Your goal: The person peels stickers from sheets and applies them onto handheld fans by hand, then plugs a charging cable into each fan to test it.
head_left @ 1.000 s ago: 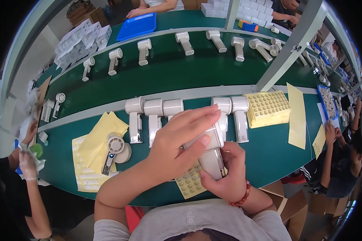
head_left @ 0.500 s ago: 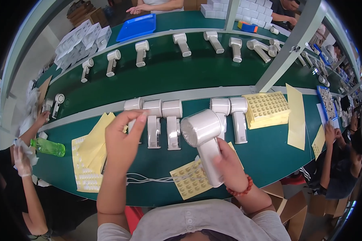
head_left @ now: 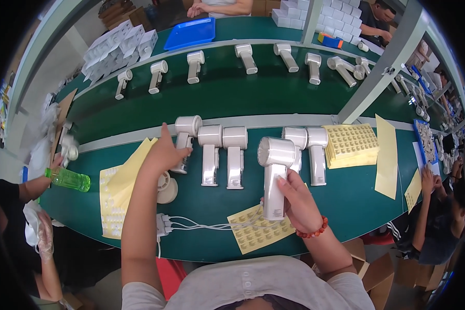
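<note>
In my right hand [head_left: 304, 206] is a white handheld fan [head_left: 275, 191], held upright by its handle with the round head at the top. My left hand [head_left: 164, 151] is at the leftmost fan [head_left: 187, 127] of the near group, index finger stretched out and thumb apart, next to that fan's handle. Whether it touches the handle is unclear. Two more white fans [head_left: 210, 155] lie side by side just right of it. Behind the held fan lie another pair of fans [head_left: 317, 155]. A sticker sheet [head_left: 253, 232] lies below the held fan.
White charging cables [head_left: 191, 226] cross the table's near side. Yellow sticker sheets [head_left: 132, 173] lie left, a sheet stack [head_left: 350, 147] right. A green bottle [head_left: 70, 179] lies near a co-worker. Several fans [head_left: 194, 67] lie along the green belt [head_left: 222, 93]; a metal post [head_left: 377, 67] rises at right.
My left hand has gone from a pinch in front of the fans to spread fingers beside the leftmost one. My right hand has turned its fan more upright. The whole view has shifted slightly.
</note>
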`<action>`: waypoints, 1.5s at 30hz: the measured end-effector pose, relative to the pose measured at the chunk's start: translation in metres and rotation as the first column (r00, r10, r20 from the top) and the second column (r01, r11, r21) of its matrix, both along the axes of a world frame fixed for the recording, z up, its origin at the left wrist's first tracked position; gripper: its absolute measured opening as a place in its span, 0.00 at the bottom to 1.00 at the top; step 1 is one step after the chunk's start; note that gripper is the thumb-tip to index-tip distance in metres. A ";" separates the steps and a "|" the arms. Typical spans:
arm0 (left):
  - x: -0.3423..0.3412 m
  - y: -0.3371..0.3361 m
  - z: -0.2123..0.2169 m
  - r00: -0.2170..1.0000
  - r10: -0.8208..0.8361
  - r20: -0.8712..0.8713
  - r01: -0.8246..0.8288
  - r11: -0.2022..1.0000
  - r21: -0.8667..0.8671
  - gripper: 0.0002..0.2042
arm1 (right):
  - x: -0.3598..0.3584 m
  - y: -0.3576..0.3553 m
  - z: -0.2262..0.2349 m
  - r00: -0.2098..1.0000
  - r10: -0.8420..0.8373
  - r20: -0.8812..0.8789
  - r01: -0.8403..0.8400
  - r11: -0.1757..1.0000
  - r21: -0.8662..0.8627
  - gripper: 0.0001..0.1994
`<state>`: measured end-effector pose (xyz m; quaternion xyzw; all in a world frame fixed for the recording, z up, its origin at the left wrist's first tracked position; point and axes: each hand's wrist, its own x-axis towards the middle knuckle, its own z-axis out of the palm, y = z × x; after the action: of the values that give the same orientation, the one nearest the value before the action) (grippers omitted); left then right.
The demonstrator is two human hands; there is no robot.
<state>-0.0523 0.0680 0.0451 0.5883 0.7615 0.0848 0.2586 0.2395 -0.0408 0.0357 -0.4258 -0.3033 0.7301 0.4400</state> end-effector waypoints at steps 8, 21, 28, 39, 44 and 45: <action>-0.006 -0.007 0.007 0.498 0.019 0.867 -0.108 0.993 0.040 0.26 | -0.007 0.015 0.020 1.000 0.000 -0.013 0.002 0.980 0.201 0.19; 0.064 -0.085 0.016 0.338 -0.404 0.850 0.203 0.913 0.353 0.20 | -0.007 0.013 0.023 0.992 0.056 0.114 -0.105 0.867 0.487 0.23; 0.062 -0.077 0.037 0.604 -0.777 0.179 0.412 0.496 0.764 0.27 | 0.009 0.032 0.018 0.919 -0.248 0.306 -0.230 0.293 0.928 0.22; 0.045 -0.107 0.015 0.371 -0.604 -0.705 0.436 -0.557 0.707 0.19 | 0.008 0.009 0.015 0.867 -0.499 0.010 -0.353 -0.599 0.719 0.27; 0.030 -0.118 0.031 0.453 -0.696 -0.557 0.687 -0.126 0.716 0.11 | 0.022 0.002 0.040 0.755 -0.228 0.615 -0.611 0.098 0.786 0.28; 0.043 -0.115 0.019 0.614 -0.731 -0.298 0.508 0.077 0.858 0.13 | 0.011 0.005 0.026 0.905 -0.147 0.399 -0.376 0.159 0.913 0.29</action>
<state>-0.0097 -0.0467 0.0637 0.8799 0.2300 0.4157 -0.0069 0.2502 -0.0355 0.0615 -0.1539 -0.8152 0.2884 0.4781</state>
